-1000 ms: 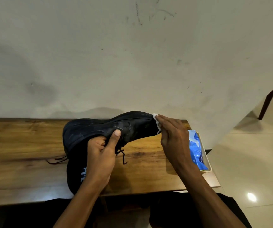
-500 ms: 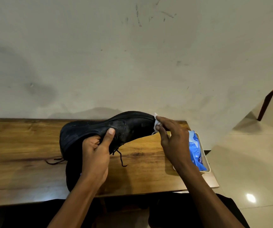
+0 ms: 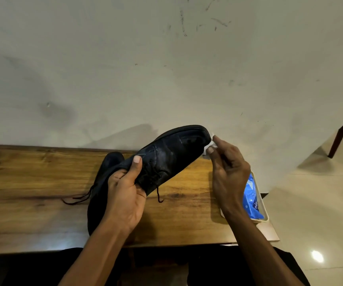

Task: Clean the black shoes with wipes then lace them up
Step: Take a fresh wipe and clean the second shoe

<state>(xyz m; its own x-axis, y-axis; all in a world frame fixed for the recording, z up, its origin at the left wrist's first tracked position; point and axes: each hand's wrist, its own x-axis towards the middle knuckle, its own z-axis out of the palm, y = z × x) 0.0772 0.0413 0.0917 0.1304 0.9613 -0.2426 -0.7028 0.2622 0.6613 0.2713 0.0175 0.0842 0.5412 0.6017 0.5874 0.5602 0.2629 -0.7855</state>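
We have tipped the shoe (image 3: 166, 159) up, toe toward 1 o'clock, over the counter (image 3: 32, 182). Our left hand (image 3: 125, 195) grips it; our right hand (image 3: 228, 172) pinches the wipe (image 3: 208, 146) at the toe, so cleaning goes on.

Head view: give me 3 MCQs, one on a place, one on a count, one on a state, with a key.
1. Where is the white wipe?
A. At the toe of the held shoe
B. Flat on the wooden bench
C. Inside the blue wipes pack

2. How many black shoes show?
A. One
B. Two
C. Three

3. What state is the held shoe in?
A. Flat on the bench
B. Lifted, toe raised toward the wall
C. Sole up on the floor

Key: 1 A, the right hand pinches the wipe against the toe. 2 B, a second shoe lies on the bench behind the left hand. 3 B, the left hand grips it above the bench.
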